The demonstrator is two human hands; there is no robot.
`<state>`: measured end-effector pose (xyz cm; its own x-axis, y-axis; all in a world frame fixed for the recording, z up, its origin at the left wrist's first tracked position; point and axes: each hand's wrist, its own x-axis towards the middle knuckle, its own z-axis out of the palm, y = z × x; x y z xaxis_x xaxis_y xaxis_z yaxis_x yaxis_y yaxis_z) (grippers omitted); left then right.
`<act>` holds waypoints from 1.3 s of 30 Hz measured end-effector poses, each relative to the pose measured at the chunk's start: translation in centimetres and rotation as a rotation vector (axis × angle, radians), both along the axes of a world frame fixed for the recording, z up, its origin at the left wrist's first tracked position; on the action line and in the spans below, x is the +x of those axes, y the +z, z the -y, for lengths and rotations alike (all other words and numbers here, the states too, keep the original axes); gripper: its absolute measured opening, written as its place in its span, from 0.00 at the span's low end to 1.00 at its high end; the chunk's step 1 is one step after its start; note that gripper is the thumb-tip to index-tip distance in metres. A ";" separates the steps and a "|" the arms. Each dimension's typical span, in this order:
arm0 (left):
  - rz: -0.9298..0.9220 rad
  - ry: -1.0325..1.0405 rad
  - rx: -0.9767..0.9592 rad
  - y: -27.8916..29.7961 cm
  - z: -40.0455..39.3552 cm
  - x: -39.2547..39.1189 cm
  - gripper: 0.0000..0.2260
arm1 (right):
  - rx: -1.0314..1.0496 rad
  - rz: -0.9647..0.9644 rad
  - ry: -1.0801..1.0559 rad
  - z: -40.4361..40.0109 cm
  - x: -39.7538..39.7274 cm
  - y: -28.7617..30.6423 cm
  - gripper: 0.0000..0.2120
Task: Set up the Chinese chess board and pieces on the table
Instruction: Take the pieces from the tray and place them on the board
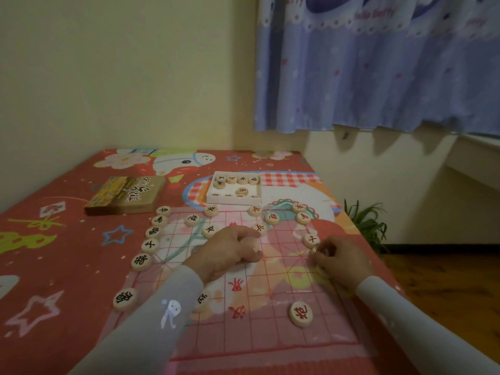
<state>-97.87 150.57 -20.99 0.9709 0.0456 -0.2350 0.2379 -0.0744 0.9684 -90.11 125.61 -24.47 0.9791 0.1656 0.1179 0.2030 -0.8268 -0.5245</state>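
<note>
Tray (234,199) behind board (270,315); box lid (127,196) left.

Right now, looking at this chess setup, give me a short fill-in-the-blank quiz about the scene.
1. The white tray beyond the board still holds chess ____.
2. The right hand pinches a piece at the board's ____ edge.
3. The box lid lies to the ____ of the tray.

Missing words: pieces; right; left

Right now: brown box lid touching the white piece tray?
Apart. The head view shows the brown box lid lying left of the white piece tray, with a clear strip of red tablecloth between them.
</note>
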 end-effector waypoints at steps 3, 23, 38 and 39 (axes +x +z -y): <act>0.032 -0.019 0.085 -0.1 -0.3 -0.1 0.22 | -0.003 -0.029 0.004 -0.1 0.1 0.2 0.11; 0.289 -0.125 0.544 0.5 2.4 0.3 0.31 | 0.302 -0.173 0.244 -8.4 -2.7 3.9 0.18; 0.241 0.102 0.948 1.7 -8.2 4.6 0.17 | 0.015 -0.023 0.304 -8.9 -0.6 2.2 0.09; 0.231 0.101 0.975 1.7 -8.7 5.1 0.17 | -0.001 -0.021 0.324 -8.9 -0.7 2.1 0.09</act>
